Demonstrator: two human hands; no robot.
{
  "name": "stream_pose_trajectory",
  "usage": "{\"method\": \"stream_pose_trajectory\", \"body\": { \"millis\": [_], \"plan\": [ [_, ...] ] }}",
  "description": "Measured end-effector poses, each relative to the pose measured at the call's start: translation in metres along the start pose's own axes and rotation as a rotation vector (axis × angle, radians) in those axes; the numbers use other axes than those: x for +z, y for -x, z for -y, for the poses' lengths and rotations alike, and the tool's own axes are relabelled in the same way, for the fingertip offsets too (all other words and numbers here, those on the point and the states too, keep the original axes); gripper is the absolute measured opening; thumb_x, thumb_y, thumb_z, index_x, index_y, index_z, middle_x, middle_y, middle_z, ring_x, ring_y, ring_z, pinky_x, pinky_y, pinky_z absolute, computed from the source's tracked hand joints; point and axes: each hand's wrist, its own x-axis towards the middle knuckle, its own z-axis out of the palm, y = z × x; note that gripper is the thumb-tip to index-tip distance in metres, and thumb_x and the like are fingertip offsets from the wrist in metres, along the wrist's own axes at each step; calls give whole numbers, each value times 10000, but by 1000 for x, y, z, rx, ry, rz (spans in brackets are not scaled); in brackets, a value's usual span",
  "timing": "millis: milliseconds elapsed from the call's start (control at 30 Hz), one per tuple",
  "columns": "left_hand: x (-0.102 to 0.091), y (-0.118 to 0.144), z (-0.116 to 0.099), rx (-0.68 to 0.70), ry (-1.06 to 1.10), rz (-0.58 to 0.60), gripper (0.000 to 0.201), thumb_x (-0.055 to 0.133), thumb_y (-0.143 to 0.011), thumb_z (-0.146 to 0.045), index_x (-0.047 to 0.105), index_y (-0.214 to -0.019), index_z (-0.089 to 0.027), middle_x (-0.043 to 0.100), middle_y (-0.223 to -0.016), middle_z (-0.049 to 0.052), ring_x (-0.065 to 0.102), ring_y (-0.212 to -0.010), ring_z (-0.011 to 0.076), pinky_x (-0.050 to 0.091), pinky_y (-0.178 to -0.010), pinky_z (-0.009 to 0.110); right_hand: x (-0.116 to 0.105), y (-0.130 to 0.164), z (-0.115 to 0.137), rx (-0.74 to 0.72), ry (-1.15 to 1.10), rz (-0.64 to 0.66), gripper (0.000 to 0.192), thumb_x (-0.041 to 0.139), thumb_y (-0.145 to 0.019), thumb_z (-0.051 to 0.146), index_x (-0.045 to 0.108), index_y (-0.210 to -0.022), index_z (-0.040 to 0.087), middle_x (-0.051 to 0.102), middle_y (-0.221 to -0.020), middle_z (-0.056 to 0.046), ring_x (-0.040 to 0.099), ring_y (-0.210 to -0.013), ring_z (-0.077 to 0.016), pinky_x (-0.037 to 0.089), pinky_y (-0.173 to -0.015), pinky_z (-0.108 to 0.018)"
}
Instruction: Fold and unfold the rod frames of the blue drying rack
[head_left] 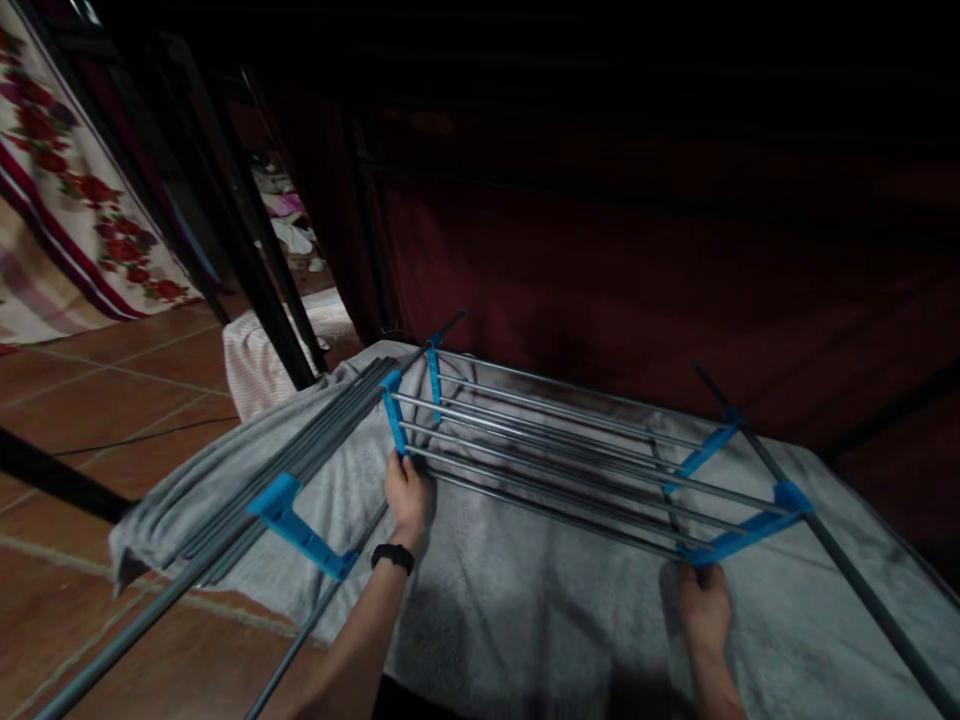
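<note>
A partly built rack of grey metal tubes (pixel 540 455) and blue plastic brackets lies across a grey blanket (pixel 525 620). My left hand (pixel 407 490), with a black band on its wrist, is closed around the lower end of the front left bracket (pixel 394 415). Closed at the lower corner of the front right bracket (pixel 742 535) is my right hand (pixel 705 605). Two more brackets show behind, a left one (pixel 434 380) and a right one (pixel 705 455). Nearer me on the left, a separate blue bracket (pixel 300 530) spans two long tubes.
A bundle of loose grey tubes (pixel 330 440) rests on the blanket at left. Behind stands a dark red cloth (pixel 562 290). Black metal posts (pixel 270 250), a striped cloth (pixel 255 370), a floral curtain (pixel 97 200) and tiled floor (pixel 127 370) lie left.
</note>
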Motion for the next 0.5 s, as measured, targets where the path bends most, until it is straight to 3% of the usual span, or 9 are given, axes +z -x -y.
{"method": "stream_pose_trajectory", "body": {
  "millis": [167, 500],
  "plan": [
    [-4, -3, 6, 13, -55, 38, 330, 483, -1025, -314, 672, -1233, -142, 749, -1125, 162, 713, -1007, 280, 541, -928, 398, -1, 1, 0, -29, 44, -27, 277, 485, -849, 557, 491, -888, 283, 596, -766, -65, 604, -814, -331, 462, -781, -466],
    [-4, -2, 9, 43, -147, 33, 359, 502, -964, -161, 661, -1282, -109, 742, -1156, 188, 712, -1063, 301, 534, -986, 434, 0, 11, 13, -30, 164, -86, 206, 433, -892, 499, 446, -869, 294, 496, -689, -24, 578, -750, -329, 467, -766, -497]
  ]
}}
